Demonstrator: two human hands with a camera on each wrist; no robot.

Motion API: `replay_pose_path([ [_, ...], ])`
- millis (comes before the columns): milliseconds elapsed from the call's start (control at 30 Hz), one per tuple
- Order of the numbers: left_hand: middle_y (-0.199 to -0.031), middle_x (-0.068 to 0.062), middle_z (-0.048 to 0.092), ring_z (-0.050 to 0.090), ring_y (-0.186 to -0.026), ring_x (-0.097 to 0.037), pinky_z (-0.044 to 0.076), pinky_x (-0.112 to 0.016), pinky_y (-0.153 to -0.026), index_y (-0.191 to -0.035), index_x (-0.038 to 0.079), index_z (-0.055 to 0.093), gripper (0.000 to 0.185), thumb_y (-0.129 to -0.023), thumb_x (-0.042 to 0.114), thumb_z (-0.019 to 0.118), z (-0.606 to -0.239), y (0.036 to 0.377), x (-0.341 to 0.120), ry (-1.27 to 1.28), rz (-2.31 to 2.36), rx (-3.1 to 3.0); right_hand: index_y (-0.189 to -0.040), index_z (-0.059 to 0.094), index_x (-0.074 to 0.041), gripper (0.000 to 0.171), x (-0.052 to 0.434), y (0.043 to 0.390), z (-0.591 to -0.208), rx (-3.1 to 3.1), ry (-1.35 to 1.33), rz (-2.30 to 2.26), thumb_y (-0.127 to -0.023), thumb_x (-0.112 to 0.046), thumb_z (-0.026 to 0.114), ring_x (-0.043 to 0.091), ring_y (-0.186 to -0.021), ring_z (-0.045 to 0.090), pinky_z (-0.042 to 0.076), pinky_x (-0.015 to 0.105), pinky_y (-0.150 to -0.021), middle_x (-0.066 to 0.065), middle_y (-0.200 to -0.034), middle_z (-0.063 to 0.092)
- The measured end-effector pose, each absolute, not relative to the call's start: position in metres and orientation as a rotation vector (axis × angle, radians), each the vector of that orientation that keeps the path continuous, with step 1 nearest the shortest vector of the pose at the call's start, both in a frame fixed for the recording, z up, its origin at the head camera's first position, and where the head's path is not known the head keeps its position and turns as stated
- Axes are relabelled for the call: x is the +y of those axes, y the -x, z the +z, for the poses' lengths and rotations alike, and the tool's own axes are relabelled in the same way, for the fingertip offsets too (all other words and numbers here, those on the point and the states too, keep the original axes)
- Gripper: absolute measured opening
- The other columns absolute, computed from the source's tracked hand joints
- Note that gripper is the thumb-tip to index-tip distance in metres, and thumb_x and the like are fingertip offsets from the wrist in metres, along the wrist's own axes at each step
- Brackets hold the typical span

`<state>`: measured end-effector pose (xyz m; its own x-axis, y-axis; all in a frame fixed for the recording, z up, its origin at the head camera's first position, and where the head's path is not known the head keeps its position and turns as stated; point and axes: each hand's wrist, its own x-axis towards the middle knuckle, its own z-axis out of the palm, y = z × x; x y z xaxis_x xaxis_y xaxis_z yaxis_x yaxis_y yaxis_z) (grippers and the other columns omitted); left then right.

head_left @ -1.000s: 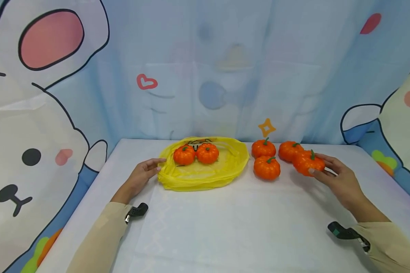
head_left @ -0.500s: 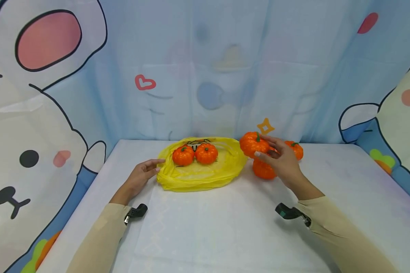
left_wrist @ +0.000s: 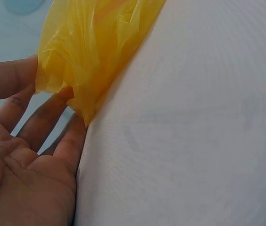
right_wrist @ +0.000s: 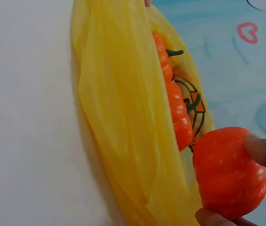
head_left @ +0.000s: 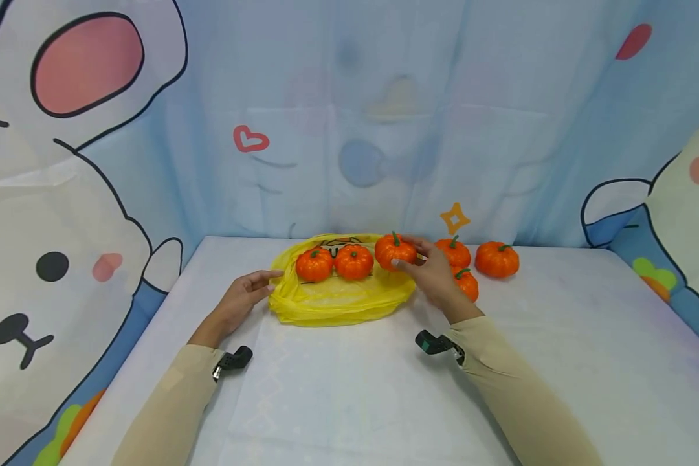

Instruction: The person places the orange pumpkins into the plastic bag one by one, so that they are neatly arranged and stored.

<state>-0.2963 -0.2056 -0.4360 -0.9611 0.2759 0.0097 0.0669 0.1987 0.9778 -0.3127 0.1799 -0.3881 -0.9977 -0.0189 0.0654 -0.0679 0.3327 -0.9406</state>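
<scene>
An orange toy pumpkin (head_left: 395, 251) with a green stem is held by my right hand (head_left: 433, 275) over the right side of a yellow plastic bag (head_left: 326, 314). In the right wrist view, the thumb and fingertips grip this pumpkin (right_wrist: 229, 172) just beside the bag's rim. Two more pumpkins, a left one (head_left: 314, 265) and a right one (head_left: 353, 261), sit side by side inside the spread bag. My left hand (head_left: 240, 304) touches the bag's left rim with extended fingers. In the left wrist view, its fingertips lie against the bag's edge (left_wrist: 83, 52).
Right of the bag are three other pumpkins: a back one (head_left: 454, 252) and a front one (head_left: 468, 285), both partly hidden by my right hand, and a far-right one (head_left: 497, 259). A printed curtain (head_left: 303, 181) hangs behind the white table (head_left: 326, 401).
My right hand has carried the pumpkin leftward from the group on the right to above the bag's right side. My left hand has stayed at the bag's left rim.
</scene>
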Motion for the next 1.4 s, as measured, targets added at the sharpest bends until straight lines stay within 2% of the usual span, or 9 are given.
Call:
replay_pose_path([
  [333, -0.154, -0.013, 0.041, 0.026, -0.149, -0.030, 0.020, -0.052, -0.123, -0.140, 0.005, 0.054, 0.041, -0.100, 0.016, 0.056, -0.433, 0.299, -0.207, -0.326, 1.825, 2.327, -0.146, 0.046, -0.013, 0.059, 0.171, 0.325, -0.406, -2.537, 0.036, 1.809, -0.092, -0.010, 0.067, 0.034, -0.142, 0.038, 0.038, 0.046, -0.115, 0.014, -0.156, 0.036],
  [767, -0.153, -0.013, 0.043, 0.029, -0.148, -0.029, 0.023, -0.051, -0.122, -0.139, 0.005, 0.055, 0.040, -0.100, 0.016, 0.057, -0.432, 0.299, -0.204, -0.308, 1.824, 2.325, -0.146, 0.046, -0.012, 0.061, 0.171, 0.326, -0.412, -2.645, 0.014, 1.564, -0.090, -0.011, 0.071, 0.032, -0.141, 0.039, 0.033, 0.045, -0.118, 0.013, -0.153, 0.042],
  [933, -0.154, -0.013, 0.042, 0.028, -0.147, -0.030, 0.022, -0.052, -0.122, -0.139, 0.004, 0.054, 0.042, -0.100, 0.016, 0.057, -0.433, 0.298, -0.203, -0.302, 1.834, 2.310, -0.147, 0.044, -0.008, 0.064, 0.179, 0.322, -0.398, -2.733, -0.053, 1.605, -0.089, -0.014, 0.071, 0.036, -0.142, 0.036, 0.034, 0.048, -0.117, 0.017, -0.154, 0.039],
  [1033, -0.154, -0.014, 0.042, 0.028, -0.148, -0.030, 0.021, -0.052, -0.122, -0.140, 0.003, 0.053, 0.042, -0.100, 0.016, 0.057, -0.433, 0.297, -0.202, -0.304, 1.841, 2.300, -0.146, 0.045, -0.008, 0.060, 0.190, 0.316, -0.379, -2.818, -0.113, 1.583, -0.093, -0.022, 0.068, 0.040, -0.143, 0.035, 0.037, 0.051, -0.114, 0.020, -0.154, 0.039],
  [1133, -0.154, -0.014, 0.041, 0.027, -0.148, -0.030, 0.021, -0.052, -0.122, -0.140, 0.003, 0.052, 0.042, -0.100, 0.015, 0.056, -0.433, 0.298, -0.201, -0.299, 1.838, 2.299, -0.149, 0.042, -0.012, 0.061, 0.212, 0.309, -0.353, -2.844, -0.116, 1.556, -0.096, -0.034, 0.062, 0.040, -0.141, 0.037, 0.039, 0.054, -0.112, 0.019, -0.156, 0.036],
  [1200, -0.155, -0.014, 0.041, 0.027, -0.149, -0.030, 0.021, -0.051, -0.122, -0.141, 0.003, 0.052, 0.042, -0.100, 0.015, 0.056, -0.433, 0.298, -0.200, -0.295, 1.839, 2.296, -0.152, 0.037, -0.014, 0.064, 0.230, 0.305, -0.337, -2.791, -0.054, 1.606, -0.098, -0.042, 0.057, 0.031, -0.121, 0.055, 0.048, 0.045, -0.103, 0.018, -0.156, 0.036],
  [1333, -0.156, -0.014, 0.039, 0.026, -0.149, -0.030, 0.020, -0.051, -0.123, -0.141, 0.002, 0.051, 0.043, -0.100, 0.016, 0.056, -0.434, 0.297, -0.201, -0.294, 1.839, 2.292, -0.157, 0.026, -0.017, 0.071, 0.270, 0.296, -0.320, -2.620, 0.058, 1.825, -0.098, -0.046, 0.053, 0.022, -0.118, 0.054, 0.047, 0.025, -0.105, 0.018, -0.159, 0.030],
  [1367, -0.156, -0.014, 0.039, 0.026, -0.149, -0.030, 0.020, -0.051, -0.123, -0.141, 0.002, 0.051, 0.043, -0.100, 0.016, 0.056, -0.434, 0.296, -0.201, -0.294, 1.840, 2.295, -0.158, 0.024, -0.017, 0.072, 0.279, 0.295, -0.319, -2.603, 0.064, 1.857, -0.098, -0.046, 0.053, 0.023, -0.119, 0.053, 0.046, 0.023, -0.105, 0.019, -0.159, 0.028],
  [1400, -0.156, -0.014, 0.039, 0.026, -0.149, -0.030, 0.020, -0.051, -0.123, -0.141, 0.002, 0.052, 0.043, -0.100, 0.016, 0.056, -0.434, 0.296, -0.202, -0.294, 1.840, 2.300, -0.158, 0.023, -0.017, 0.072, 0.287, 0.295, -0.318, -2.590, 0.059, 1.884, -0.099, -0.045, 0.053, 0.026, -0.131, 0.047, 0.043, 0.027, -0.109, 0.019, -0.161, 0.025],
])
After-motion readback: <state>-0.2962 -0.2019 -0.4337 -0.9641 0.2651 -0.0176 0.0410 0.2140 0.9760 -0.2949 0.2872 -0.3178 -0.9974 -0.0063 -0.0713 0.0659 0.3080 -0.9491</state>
